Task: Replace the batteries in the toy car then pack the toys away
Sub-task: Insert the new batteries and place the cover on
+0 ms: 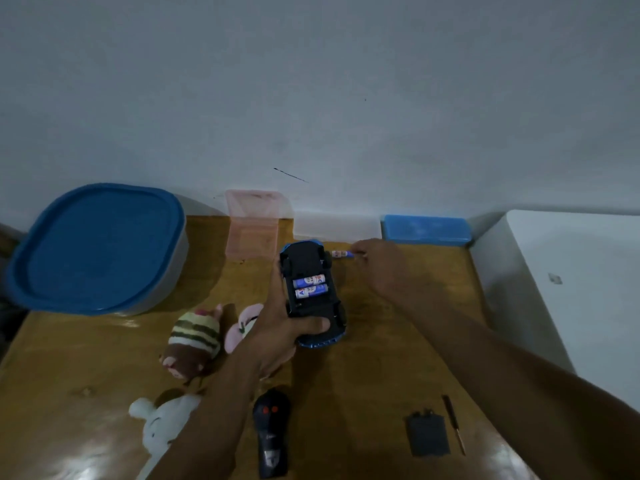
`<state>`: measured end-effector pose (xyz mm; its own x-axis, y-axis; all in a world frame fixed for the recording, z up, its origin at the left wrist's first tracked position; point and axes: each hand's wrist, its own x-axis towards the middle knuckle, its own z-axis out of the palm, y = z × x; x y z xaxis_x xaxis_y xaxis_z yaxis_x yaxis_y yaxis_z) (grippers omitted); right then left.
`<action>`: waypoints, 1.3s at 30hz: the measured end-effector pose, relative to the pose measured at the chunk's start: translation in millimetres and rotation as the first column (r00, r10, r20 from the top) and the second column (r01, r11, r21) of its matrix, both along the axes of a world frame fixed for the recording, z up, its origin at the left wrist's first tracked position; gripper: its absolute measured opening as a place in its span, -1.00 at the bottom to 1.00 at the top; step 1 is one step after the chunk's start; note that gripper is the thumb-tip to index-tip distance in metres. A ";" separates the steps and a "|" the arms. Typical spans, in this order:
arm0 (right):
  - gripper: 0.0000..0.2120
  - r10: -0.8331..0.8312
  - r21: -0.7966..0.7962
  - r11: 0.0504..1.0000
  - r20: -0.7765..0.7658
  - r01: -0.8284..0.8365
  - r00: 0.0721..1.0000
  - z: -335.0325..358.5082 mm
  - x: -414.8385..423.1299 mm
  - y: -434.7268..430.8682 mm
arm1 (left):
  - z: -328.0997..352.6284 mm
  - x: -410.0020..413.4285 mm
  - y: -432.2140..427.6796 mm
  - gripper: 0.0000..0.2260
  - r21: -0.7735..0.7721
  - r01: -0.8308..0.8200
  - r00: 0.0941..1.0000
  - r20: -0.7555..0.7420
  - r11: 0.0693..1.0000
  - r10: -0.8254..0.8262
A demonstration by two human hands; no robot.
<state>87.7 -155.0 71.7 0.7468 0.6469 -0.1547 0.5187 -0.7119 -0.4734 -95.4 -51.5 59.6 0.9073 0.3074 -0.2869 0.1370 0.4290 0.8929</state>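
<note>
My left hand (277,329) grips the blue toy car (306,259) upside down in the middle, two batteries (310,286) sit in its belly, my right hand (377,263) pinches a third battery (341,253) just right of it, plush toys (194,337) lie lower left

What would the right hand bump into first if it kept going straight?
The loose battery, right at the fingertips of the right hand, perhaps touching them. Just beyond is the toy car held by the left hand.
</note>
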 end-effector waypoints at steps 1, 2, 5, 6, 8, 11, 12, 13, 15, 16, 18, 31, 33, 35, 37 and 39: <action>-0.72 0.044 -0.071 0.997 -0.001 -0.044 0.999 -9.8 6.0 4.5 | -3.0 2.4 0.4 -0.05 -0.010 -0.015 1.000 0.002 1.000 0.015; -0.69 0.082 -0.130 0.988 -0.004 -0.082 0.997 -18.0 10.6 9.8 | -5.1 4.8 0.7 -0.07 -0.017 -0.030 1.000 0.002 0.999 0.030; -0.64 0.165 -0.190 0.969 0.020 -0.159 0.986 -38.5 20.1 25.4 | -9.4 9.5 1.8 -0.09 0.005 -0.050 0.999 -0.018 0.999 0.050; -0.67 0.185 -0.197 0.965 0.045 -0.173 0.982 -43.9 22.0 29.2 | -10.4 11.4 2.2 -0.08 0.022 -0.046 0.998 -0.031 0.999 0.047; -0.77 0.212 -0.227 0.956 0.093 -0.187 0.973 -50.7 24.7 33.8 | -11.2 14.8 2.0 -0.07 0.047 -0.038 0.998 -0.055 0.998 0.041; -0.82 0.225 -0.263 0.947 0.143 -0.182 0.964 -49.2 23.5 33.6 | -10.8 17.3 0.0 -0.06 0.075 -0.033 0.997 -0.074 0.997 0.039; -0.81 0.210 -0.253 0.953 0.146 -0.169 0.967 -47.4 21.7 31.0 | -10.4 17.0 -0.6 -0.05 0.076 -0.036 0.996 -0.079 0.996 0.042; -0.80 0.182 -0.230 0.962 0.145 -0.146 0.972 -45.1 19.4 27.5 | -10.2 16.2 -1.1 -0.04 0.072 -0.040 0.995 -0.084 0.997 0.046; -0.80 0.085 -0.154 0.986 0.096 -0.069 0.992 -37.2 14.4 18.0 | -9.3 13.6 -2.0 -0.04 0.044 -0.047 0.995 -0.089 0.998 0.051; -0.81 0.039 -0.117 0.993 0.057 -0.032 0.998 -31.5 12.3 12.9 | -8.4 12.2 -2.4 -0.05 0.031 -0.044 0.995 -0.093 0.999 0.047; -0.81 -0.025 -0.069 0.997 -0.025 0.023 0.999 -15.8 7.6 3.2 | -4.7 8.2 -3.7 -0.07 0.026 -0.030 0.995 -0.095 0.999 0.032; -0.81 -0.094 0.371 0.893 -0.397 0.253 0.913 97.9 -83.4 -54.3 | 31.7 -32.8 -9.5 0.06 0.104 0.057 0.997 0.035 0.993 -0.061; -0.86 -0.102 0.401 0.873 -0.410 0.279 0.906 104.0 -103.2 -54.3 | 35.8 -40.3 -10.7 0.07 0.104 0.065 0.996 0.053 0.992 -0.071; -0.88 -0.109 0.400 0.877 -0.377 0.268 0.920 106.2 -120.1 -51.9 | 38.3 -47.3 -11.5 0.09 0.106 0.069 0.994 0.072 0.992 -0.077; -0.87 -0.135 0.392 0.880 -0.332 0.267 0.933 105.8 -132.1 -49.7 | 38.7 -52.9 -10.8 0.09 0.121 0.057 0.995 0.080 0.991 -0.067; -0.87 -0.164 0.368 0.891 -0.288 0.267 0.944 105.2 -142.7 -48.1 | 37.2 -57.8 -8.9 0.10 0.135 0.032 0.995 0.090 0.990 -0.044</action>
